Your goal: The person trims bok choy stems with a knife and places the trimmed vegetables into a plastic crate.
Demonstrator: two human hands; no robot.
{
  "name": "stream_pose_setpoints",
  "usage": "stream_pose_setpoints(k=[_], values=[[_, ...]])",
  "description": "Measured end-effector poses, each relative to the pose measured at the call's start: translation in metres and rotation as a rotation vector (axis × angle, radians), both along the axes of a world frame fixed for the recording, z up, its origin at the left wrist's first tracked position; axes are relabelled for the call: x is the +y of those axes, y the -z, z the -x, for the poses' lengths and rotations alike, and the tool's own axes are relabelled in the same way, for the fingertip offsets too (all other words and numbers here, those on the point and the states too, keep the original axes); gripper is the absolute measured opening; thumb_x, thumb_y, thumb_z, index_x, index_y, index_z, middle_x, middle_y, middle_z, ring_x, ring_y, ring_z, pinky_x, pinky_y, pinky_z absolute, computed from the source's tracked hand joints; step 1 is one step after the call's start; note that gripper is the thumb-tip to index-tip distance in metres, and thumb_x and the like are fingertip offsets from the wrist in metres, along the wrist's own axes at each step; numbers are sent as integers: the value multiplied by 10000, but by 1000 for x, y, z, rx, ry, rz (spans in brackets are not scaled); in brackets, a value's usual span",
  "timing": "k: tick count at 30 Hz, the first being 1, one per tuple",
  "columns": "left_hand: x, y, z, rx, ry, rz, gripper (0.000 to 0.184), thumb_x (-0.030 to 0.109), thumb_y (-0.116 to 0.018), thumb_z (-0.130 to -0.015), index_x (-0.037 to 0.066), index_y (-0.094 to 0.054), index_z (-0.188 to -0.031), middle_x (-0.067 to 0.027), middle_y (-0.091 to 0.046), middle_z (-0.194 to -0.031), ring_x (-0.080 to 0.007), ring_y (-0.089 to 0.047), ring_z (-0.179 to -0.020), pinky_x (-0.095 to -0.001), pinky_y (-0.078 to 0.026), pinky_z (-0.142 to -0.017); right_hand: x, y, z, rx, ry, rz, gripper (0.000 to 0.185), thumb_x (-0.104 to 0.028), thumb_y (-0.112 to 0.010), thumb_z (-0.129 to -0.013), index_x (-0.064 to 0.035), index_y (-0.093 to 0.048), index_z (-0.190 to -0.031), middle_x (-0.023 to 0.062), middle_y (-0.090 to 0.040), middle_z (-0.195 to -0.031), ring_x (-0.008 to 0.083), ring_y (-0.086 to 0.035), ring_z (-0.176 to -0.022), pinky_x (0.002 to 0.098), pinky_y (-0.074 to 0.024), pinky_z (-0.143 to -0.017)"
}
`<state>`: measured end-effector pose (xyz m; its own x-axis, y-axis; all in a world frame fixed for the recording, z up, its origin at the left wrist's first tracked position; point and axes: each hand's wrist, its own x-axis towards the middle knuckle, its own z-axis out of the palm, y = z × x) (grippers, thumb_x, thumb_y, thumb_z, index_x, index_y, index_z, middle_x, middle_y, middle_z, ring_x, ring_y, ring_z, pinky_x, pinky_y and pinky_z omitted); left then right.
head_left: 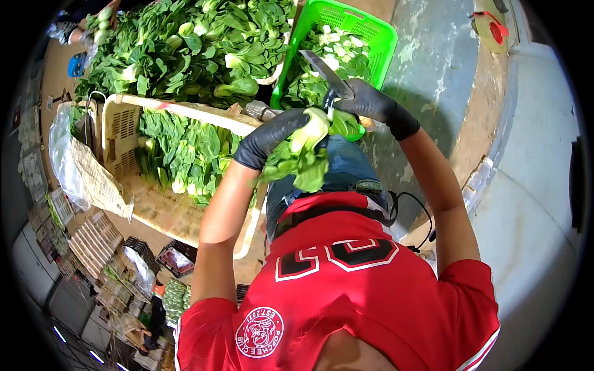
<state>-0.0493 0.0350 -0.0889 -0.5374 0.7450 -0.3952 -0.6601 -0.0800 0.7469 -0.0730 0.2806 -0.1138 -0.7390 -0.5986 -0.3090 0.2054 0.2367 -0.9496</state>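
While the left hand point(271, 138) grips a bok choy point(311, 132) and the right hand point(375, 102) a knife point(327, 72), trimming appears in hand, the next cut likely requiring a steady base.

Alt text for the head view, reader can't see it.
Black-gloved left hand holds a bok choy; black-gloved right hand grips a knife. Ahead is a bright green basket of greens; to the left, a cream crate of bok choy, with a leafy bok choy heap beyond.
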Motion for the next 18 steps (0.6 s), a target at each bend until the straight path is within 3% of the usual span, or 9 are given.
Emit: stream_pose_setpoints(k=[3,4,5,8,9,11,14,17,18], values=[[8,18,-7,-399,-215,-302,424,359,-474,-915,0,-529,-1133,-110,-606,-997,-167,-576,-939,-310,-449,-873,12,3,3,380,46,-576,274,-150,-635,-783,-25,-578,-1021,149,-621,-862,208,-596,-715,328,-465,-672],[-4,82,-11,-521,-234,-358,415,352,-471,-919,16,-512,-1158,-107,-595,-1052,-187,-573,-988,-322,-453,-884,13,-1,2,400,117,-703,280,-151,-623,-797,-28,-577,-1044,157,-627,-897,237,-605,-734,337,-467,-674],[-6,78,-11,-371,-287,-223,407,347,-462,-925,28,-507,-1174,-96,-579,-1086,-174,-558,-1007,-314,-445,-889,12,-4,2,422,188,-830,287,-153,-610,-810,-31,-577,-1068,165,-634,-932,265,-614,-753,345,-469,-676],[0,27,-19,371,-428,44,452,384,-425,-939,36,-483,-1222,-71,-548,-1147,-139,-510,-1041,-277,-401,-914,-8,-4,8,-136,228,-248,345,-186,-565,-857,-29,-543,-1164,122,-639,-928,164,-591,-822,313,-461,-728],[-1,5,-14,-231,-420,30,496,415,-404,-942,8,-481,-1214,-78,-545,-1154,-139,-503,-1042,-270,-378,-925,-14,10,10,-275,171,-45,334,-161,-568,-850,-6,-552,-1146,70,-629,-910,124,-540,-793,294,-444,-736],[-12,28,-23,-62,-463,137,516,416,-375,-952,-27,-478,-1197,-89,-543,-1154,-138,-508,-1015,-273,-384,-911,-56,-15,15,108,-8,-265,311,-167,-571,-845,17,-568,-1095,30,-610,-909,116,-518,-784,277,-431,-744],[-37,-5,-30,220,-519,118,483,395,-394,-949,-27,-506,-1156,-85,-579,-1063,-148,-539,-922,-279,-418,-849,-86,-23,28,-166,-75,-228,348,-252,-604,-822,5,-573,-1054,35,-597,-890,109,-522,-779,264,-431,-723],[-66,21,-37,-231,-686,81,395,323,-427,-944,-11,-520,-1133,-77,-593,-1029,-167,-563,-902,-304,-445,-813,-100,-13,35,-501,-60,89,341,-271,-604,-826,-17,-582,-1052,49,-605,-949,96,-567,-829,252,-463,-712],[-77,24,-40,435,-555,356,326,232,-444,-926,-10,-520,-1131,-90,-596,-1028,-170,-576,-912,-298,-460,-806,-112,-18,29,-574,17,225,350,-252,-598,-832,-12,-564,-1085,60,-608,-981,95,-578,-832,241,-472,-715]])
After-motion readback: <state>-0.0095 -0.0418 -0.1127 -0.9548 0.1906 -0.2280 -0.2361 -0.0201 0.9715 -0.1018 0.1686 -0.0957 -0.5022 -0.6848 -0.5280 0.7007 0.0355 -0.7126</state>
